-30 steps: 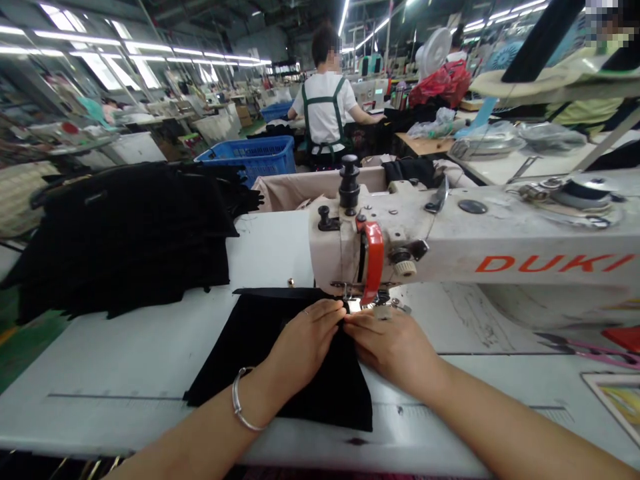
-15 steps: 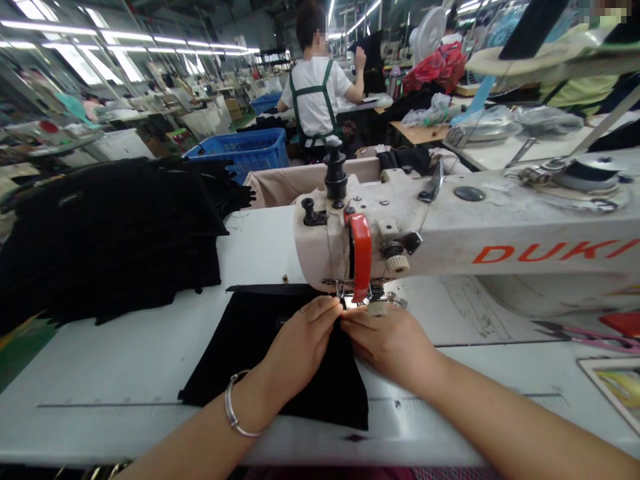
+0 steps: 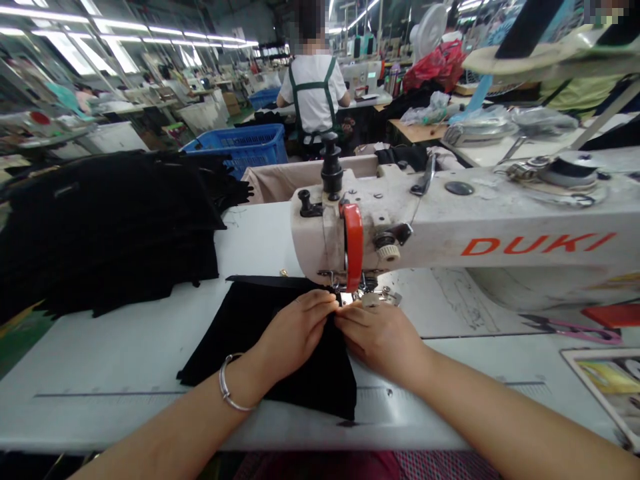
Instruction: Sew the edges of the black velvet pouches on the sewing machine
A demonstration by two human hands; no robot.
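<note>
A black fabric piece (image 3: 320, 383) lies flat on the white table, its upper right edge under the needle area of the sewing machine (image 3: 430, 227). My left hand (image 3: 295, 330) presses on it just left of the presser foot, fingers together. Close beside it, my right hand (image 3: 383, 337) has its fingertips bunched at the fabric's right edge, nearly touching the left fingertips. Both hands pinch the fabric edge in front of the needle. The needle itself is hidden behind the red guard (image 3: 355, 247) and the fingers.
A tall pile of black fabric pieces (image 3: 110, 227) covers the table's left side. Pink-handled thread snips (image 3: 575, 330) and a red object (image 3: 603, 316) lie at the right. Behind the machine are a blue crate (image 3: 260, 148) and a seated co-worker (image 3: 315, 93).
My hands and the fabric hold nearly the same place at the needle; the whole view has shifted slightly. The co-worker's raised right arm has come down.
</note>
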